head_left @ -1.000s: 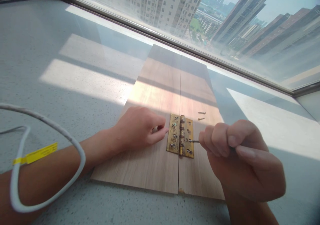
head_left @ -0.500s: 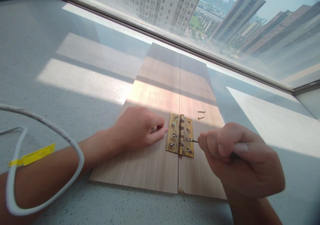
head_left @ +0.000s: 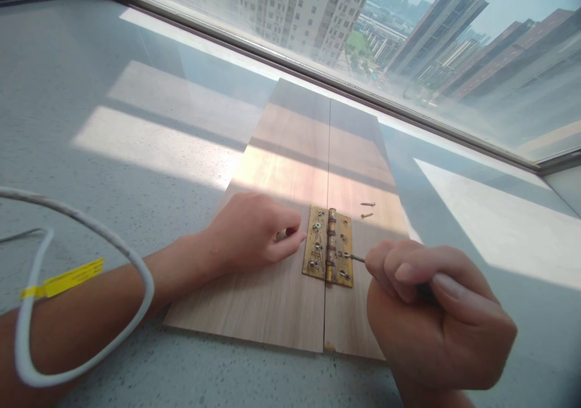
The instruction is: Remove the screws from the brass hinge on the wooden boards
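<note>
In the head view a worn brass hinge (head_left: 327, 246) lies flat across the seam between two wooden boards (head_left: 281, 308), with screw heads in several of its holes. My right hand (head_left: 442, 311) is wrapped round a screwdriver (head_left: 357, 258); its handle is mostly hidden in the fist. The thin shaft reaches left to a screw in the hinge's right leaf. My left hand (head_left: 256, 229) rests on the left board with its fingers curled in, close beside the hinge's left edge. Nothing shows in it. Two loose screws (head_left: 368, 204) lie on the right board above the hinge.
The boards lie on a pale speckled sill (head_left: 118, 196) below a window with a dark frame (head_left: 318, 72). A white cable (head_left: 149, 284) with a yellow tag (head_left: 75, 276) loops over my left forearm. Tall buildings stand outside.
My right fist has turned and dropped a little, with the screwdriver still at the same screw. My left hand keeps its place beside the hinge. The view has shifted slightly.
</note>
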`<state>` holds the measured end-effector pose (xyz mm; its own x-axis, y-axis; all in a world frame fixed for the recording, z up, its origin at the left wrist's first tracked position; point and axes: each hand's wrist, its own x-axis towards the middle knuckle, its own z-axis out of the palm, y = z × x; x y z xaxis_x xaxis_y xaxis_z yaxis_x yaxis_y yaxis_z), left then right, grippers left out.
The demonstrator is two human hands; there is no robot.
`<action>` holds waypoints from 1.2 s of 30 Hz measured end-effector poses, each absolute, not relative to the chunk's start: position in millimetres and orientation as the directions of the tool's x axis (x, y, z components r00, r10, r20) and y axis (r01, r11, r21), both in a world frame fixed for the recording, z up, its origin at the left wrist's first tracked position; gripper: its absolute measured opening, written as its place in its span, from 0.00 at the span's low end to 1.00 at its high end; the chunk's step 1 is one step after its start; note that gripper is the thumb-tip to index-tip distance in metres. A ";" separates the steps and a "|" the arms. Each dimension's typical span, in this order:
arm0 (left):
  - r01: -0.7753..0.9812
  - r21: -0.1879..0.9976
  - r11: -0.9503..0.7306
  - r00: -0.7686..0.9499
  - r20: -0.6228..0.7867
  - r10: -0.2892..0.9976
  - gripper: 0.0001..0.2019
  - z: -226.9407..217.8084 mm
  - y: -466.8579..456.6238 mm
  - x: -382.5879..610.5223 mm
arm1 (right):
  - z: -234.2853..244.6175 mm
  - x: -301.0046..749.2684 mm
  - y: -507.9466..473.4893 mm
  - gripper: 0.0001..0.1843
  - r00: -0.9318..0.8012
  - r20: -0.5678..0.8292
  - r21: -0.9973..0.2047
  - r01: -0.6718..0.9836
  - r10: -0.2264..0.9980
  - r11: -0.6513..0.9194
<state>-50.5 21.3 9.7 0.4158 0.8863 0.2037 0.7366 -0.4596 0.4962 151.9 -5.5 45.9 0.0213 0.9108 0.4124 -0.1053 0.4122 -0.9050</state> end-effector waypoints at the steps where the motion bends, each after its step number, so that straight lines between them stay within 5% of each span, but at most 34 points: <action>1: 0.733 0.502 -0.460 0.415 0.206 0.886 0.16 9.2 21.3 -50.5 | 49.7 153.8 -3.3 0.13 -0.105 0.384 -0.923 -0.073 0.917 0.378; 4: 0.723 0.512 -0.464 0.404 0.231 0.885 0.16 7.4 21.4 -50.1 | 62.4 162.8 7.3 0.16 -0.551 0.168 -0.977 0.015 0.817 0.211; 6: 0.722 0.510 -0.467 0.398 0.246 0.884 0.16 7.0 21.5 -49.8 | 65.8 169.0 14.1 0.15 -0.612 0.125 -0.991 -0.042 0.781 0.126; 10: 0.730 0.504 -0.462 0.402 0.230 0.886 0.15 9.0 21.2 -50.2 | 55.5 175.2 15.5 0.05 -0.420 0.242 -0.962 -0.224 0.874 0.159; 14: 0.733 0.505 -0.456 0.397 0.227 0.889 0.15 8.6 20.8 -50.6 | 45.2 168.9 4.6 0.12 -0.182 0.319 -0.948 -0.082 0.930 0.309; 18: 0.724 0.502 -0.473 0.391 0.266 0.881 0.15 6.1 21.1 -49.8 | 45.4 157.2 -0.7 0.14 -0.006 0.338 -0.930 -0.152 0.941 0.334; 21: 0.726 0.499 -0.473 0.404 0.248 0.881 0.16 7.4 21.1 -49.6 | 48.2 153.8 2.4 0.11 -0.020 0.331 -0.923 -0.214 0.943 0.320; 28: 0.728 0.496 -0.473 0.402 0.249 0.881 0.16 7.2 21.5 -50.4 | 57.3 165.7 17.4 0.05 -0.388 0.184 -0.959 -0.274 0.903 0.078; 36: 0.721 0.502 -0.478 0.400 0.262 0.878 0.15 4.9 20.9 -50.8 | 46.1 165.7 8.7 0.11 0.001 0.315 -0.944 -0.098 0.949 0.314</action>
<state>-50.8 20.9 4.9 0.4001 0.8782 0.2622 0.7209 -0.4782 0.5016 165.7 8.7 46.1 0.0011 0.9490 0.3151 -0.0984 0.3137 -0.9444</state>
